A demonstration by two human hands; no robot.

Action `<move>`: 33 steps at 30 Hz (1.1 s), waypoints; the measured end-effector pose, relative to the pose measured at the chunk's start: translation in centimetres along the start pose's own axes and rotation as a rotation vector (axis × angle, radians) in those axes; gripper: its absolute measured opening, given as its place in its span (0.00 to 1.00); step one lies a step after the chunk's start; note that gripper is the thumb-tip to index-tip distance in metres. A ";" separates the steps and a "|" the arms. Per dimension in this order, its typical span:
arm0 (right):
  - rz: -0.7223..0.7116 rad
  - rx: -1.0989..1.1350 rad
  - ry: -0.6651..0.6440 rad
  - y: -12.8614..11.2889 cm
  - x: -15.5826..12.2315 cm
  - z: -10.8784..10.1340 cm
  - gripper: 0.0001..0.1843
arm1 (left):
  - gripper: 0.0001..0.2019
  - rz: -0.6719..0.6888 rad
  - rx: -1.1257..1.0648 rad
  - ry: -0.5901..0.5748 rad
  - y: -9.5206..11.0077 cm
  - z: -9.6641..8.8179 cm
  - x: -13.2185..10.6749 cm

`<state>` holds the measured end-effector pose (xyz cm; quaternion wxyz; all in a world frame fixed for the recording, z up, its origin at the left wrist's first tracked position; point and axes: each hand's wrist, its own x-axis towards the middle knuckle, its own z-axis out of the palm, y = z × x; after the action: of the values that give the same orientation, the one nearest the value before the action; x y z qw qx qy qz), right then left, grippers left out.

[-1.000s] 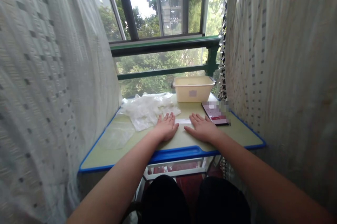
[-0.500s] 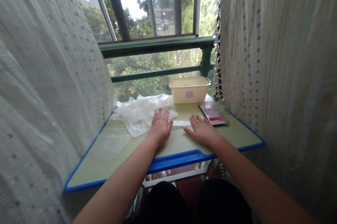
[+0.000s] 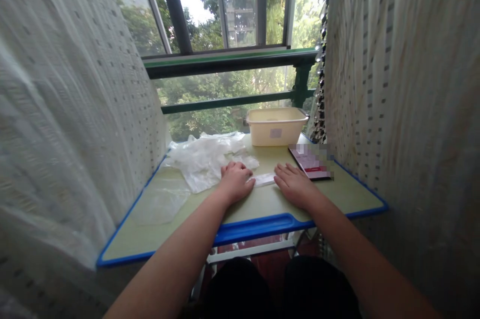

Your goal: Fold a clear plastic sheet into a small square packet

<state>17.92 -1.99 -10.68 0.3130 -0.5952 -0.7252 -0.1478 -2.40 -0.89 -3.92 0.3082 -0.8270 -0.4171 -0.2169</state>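
A white plastic bag [image 3: 264, 179], folded into a narrow flat strip, lies on the table between my hands. My left hand [image 3: 236, 181] is at the strip's left end, its fingers curled in and its thumb against the plastic; the exact grip is partly hidden. My right hand [image 3: 296, 186] lies flat over the strip's right end, palm down with fingers stretched out. Just beyond and left of my left hand spreads a loose, crumpled heap of clear plastic bags [image 3: 202, 156]. Another thin clear bag [image 3: 163, 201] lies flat on the left of the table.
The small table [image 3: 255, 209] has a raised blue edge. At its far side stands a cream plastic basin [image 3: 277, 131]. A phone or tablet [image 3: 311, 166], partly blurred, lies right of my right hand. Curtains [image 3: 375, 84] hang at both sides, a green railing [image 3: 232, 66] behind.
My left hand's fingers have gone from stretched flat to curled at the strip's end. My right hand stays flat over the other end. The view has shifted slightly.
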 end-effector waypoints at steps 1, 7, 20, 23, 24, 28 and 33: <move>-0.014 0.002 0.017 0.1 0.0 0.1 0.32 | 0.16 0.000 -0.028 0.006 0.0 0.1 0.0; -0.084 0.011 0.121 0.7 0.1 0.7 0.27 | 0.12 -0.081 -0.186 -0.116 0.3 -0.7 0.2; -0.073 0.172 0.326 0.3 0.1 0.5 0.24 | 0.20 0.055 -0.317 -0.214 0.9 -0.6 2.0; -0.052 0.232 0.312 0.3 0.3 0.4 0.27 | 0.15 0.004 -0.393 -0.253 0.8 -0.7 2.1; -0.042 0.272 0.337 0.4 0.3 0.3 0.29 | 0.13 -0.018 -0.430 -0.278 0.8 -0.8 2.1; -0.031 0.418 0.558 0.7 0.3 0.2 0.29 | 0.09 -0.078 -0.545 -0.303 0.7 -1.2 2.2; 0.064 0.673 0.672 0.8 0.5 -0.2 0.27 | 0.14 -0.179 -0.886 -0.074 0.2 -1.2 2.6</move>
<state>18.72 -1.52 -10.36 0.7101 -0.4018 -0.5728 -0.0792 -0.89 -0.43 -1.51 -0.1105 -0.8469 -0.3647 -0.3708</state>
